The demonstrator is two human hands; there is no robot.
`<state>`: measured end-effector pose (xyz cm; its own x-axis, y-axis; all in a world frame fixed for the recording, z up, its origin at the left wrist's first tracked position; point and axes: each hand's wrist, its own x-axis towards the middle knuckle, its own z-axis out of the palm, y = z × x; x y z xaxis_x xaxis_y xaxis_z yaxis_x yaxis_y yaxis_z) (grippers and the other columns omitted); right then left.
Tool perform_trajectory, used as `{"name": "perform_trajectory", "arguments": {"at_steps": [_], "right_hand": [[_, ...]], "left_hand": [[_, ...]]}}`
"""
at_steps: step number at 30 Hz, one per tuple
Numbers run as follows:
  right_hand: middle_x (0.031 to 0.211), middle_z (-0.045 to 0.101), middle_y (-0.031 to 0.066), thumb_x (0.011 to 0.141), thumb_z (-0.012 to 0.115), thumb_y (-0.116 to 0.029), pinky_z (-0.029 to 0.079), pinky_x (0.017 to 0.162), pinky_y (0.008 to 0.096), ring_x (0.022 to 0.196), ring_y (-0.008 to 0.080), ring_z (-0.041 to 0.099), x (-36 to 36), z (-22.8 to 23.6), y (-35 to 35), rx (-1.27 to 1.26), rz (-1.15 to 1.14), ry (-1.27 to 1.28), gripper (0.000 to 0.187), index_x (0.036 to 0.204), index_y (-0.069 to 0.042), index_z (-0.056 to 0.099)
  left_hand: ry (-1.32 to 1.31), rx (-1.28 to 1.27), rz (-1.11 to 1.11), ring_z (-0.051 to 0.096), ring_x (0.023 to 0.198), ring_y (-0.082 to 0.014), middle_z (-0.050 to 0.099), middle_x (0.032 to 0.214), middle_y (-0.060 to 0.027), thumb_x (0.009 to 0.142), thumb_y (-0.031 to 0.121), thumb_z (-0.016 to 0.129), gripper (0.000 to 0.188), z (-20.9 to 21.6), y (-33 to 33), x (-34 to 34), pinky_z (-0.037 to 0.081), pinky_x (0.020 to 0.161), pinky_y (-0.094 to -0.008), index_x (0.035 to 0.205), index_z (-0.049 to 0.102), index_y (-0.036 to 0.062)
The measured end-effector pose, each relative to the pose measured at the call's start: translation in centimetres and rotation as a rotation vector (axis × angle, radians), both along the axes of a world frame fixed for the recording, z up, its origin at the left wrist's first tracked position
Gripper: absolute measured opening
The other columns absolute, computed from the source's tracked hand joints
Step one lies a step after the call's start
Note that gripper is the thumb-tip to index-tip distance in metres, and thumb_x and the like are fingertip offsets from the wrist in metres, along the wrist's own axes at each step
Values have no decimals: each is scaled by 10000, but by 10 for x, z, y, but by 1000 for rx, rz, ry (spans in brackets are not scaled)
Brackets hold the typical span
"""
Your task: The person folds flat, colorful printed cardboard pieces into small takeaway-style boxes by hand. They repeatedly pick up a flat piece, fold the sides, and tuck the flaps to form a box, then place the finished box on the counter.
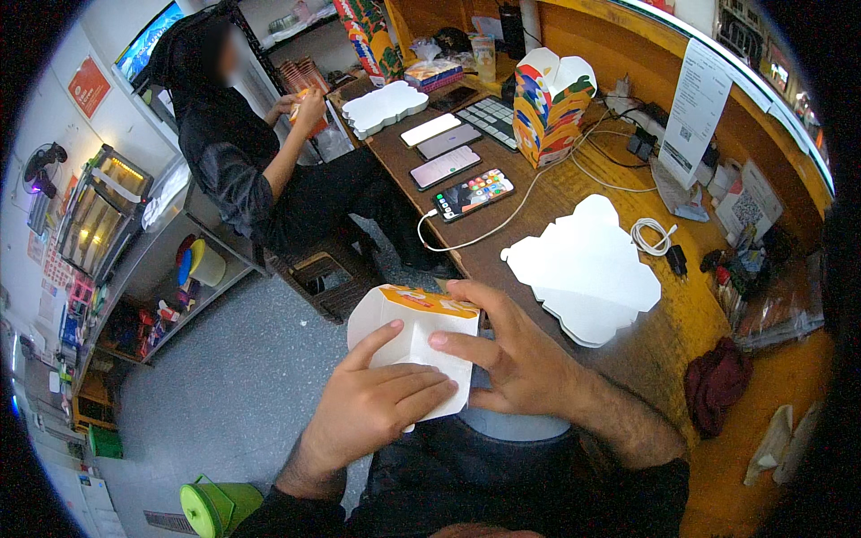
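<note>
A partly folded paper food carton (pixel 408 336), white on the inner side with orange print on one outer panel, is held above my lap near the table's front edge. My left hand (pixel 381 394) grips it from the left and below, fingers laid across the white panel. My right hand (pixel 525 359) holds its right side, with one finger along the printed top edge and another pressing the white face. On the table to the right lies a stack of flat white carton blanks (pixel 587 269).
Several phones (pixel 473 195), a keyboard (pixel 489 118) and a tall colourful carton (pixel 552 112) stand or lie farther back. A white cable (pixel 538 184) crosses the table. At left, a seated person (pixel 242 152) handles an orange carton near another blank stack (pixel 386 108). A green bucket (pixel 220 507) stands on the floor.
</note>
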<state>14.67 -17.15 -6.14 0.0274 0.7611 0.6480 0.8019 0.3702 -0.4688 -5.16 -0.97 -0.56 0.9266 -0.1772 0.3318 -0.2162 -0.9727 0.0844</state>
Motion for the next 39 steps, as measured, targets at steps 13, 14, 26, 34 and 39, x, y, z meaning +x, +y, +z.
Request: {"name": "perform_trajectory", "arguments": {"at_steps": [13, 14, 26, 34, 39], "right_hand": [[1572, 352, 337, 676, 1058, -207, 438, 1176, 601, 1486, 518, 446, -44, -23, 10, 259, 217, 659, 959, 1332, -240, 360], [1576, 344, 341, 672, 1062, -212, 435, 1175, 616, 1490, 520, 439, -44, -20, 9, 236, 206, 625, 978, 1348, -242, 356], [1351, 677, 38, 833, 907, -477, 275, 1174, 623, 1393, 240, 554, -23, 24, -19, -186, -118, -62, 511, 1238, -207, 753], [1299, 710, 22, 814, 924, -405, 229, 1162, 650, 1401, 231, 546, -35, 13, -13, -173, -88, 113, 367, 1126, -232, 838], [1276, 723, 22, 782, 927, -315, 212, 1146, 679, 1416, 242, 536, -37, 6, -14, -164, -46, 111, 319, 1082, -244, 842]], "left_hand": [[-641, -1277, -269, 309, 1595, -451, 237, 1743, -290, 419, 784, 996, 1846, -92, 26, 23, 253, 1290, -621, 1720, -142, 136], [-572, -1280, -315, 292, 1604, -449, 222, 1746, -299, 492, 741, 1006, 1804, -100, 25, 22, 243, 1294, -621, 1716, -184, 159], [-665, -1109, -40, 450, 1489, -408, 375, 1614, -297, 722, 816, 856, 1252, -103, 28, 16, 367, 1237, -565, 1599, 295, 121], [-760, -1425, 130, 535, 1430, -374, 494, 1575, -229, 699, 969, 697, 1337, -98, -1, 31, 451, 1215, -565, 1576, 297, 42], [-798, -1437, -94, 564, 1389, -355, 505, 1479, -253, 749, 852, 797, 1169, -111, -12, 43, 475, 1202, -535, 1508, 382, 66]]}}
